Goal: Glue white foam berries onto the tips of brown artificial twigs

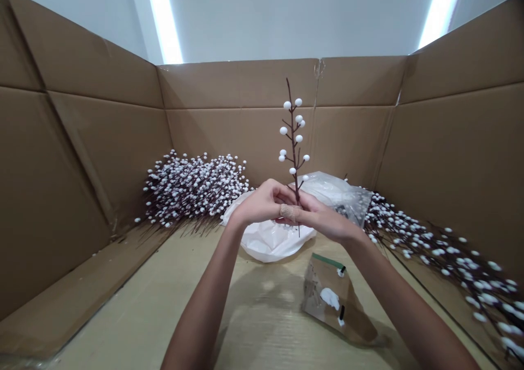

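An artificial berry branch (293, 141) with white berries on a dark brown stem stands upright between my hands. My left hand (262, 203) has its fingers curled at the lower stem, their tips partly hidden behind my right hand (321, 214). That right hand pinches the same stem, which pokes out below the fingers. A tan bandage (287, 213) wraps one finger. Under the hands lies a white plastic bag (268, 242) with small white pieces on it. Closer to me is a brown cardboard block (325, 293) with a green edge, bearing white blobs and two short dark pegs.
A thick pile of white-berry branches (196, 187) lies at the back left. More branches (442, 250) stretch along the right side. Behind my right hand rests a clear plastic bag (338, 192). Tall cardboard walls (241, 83) enclose the tan tabletop (164, 299) on three sides.
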{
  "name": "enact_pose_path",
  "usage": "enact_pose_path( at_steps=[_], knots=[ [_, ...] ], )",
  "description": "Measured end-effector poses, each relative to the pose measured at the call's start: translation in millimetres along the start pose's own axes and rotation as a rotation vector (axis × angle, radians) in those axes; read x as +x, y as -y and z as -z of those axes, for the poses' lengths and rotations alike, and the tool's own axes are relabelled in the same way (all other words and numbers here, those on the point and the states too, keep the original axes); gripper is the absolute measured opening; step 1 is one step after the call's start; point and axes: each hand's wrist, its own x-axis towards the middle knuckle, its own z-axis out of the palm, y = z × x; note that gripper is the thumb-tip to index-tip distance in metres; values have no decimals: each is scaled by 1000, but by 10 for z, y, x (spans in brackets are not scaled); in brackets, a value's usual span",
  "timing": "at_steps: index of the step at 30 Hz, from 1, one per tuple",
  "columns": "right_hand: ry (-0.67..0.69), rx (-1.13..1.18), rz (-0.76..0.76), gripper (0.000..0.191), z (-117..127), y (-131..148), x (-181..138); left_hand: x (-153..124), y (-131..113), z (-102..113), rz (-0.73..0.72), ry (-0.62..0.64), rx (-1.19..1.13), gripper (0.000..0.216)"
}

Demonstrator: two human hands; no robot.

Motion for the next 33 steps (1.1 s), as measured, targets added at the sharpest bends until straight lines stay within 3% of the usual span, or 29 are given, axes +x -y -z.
enact_pose_path(
  at_steps=[20,33],
  knots=[
    [-15,-24,-48,58,-42,-7,17,3,2,4,17,-13,8,13],
    [6,13,-21,51,-25,-49,37,-4,3,8,23,2,16,13]
  ],
)
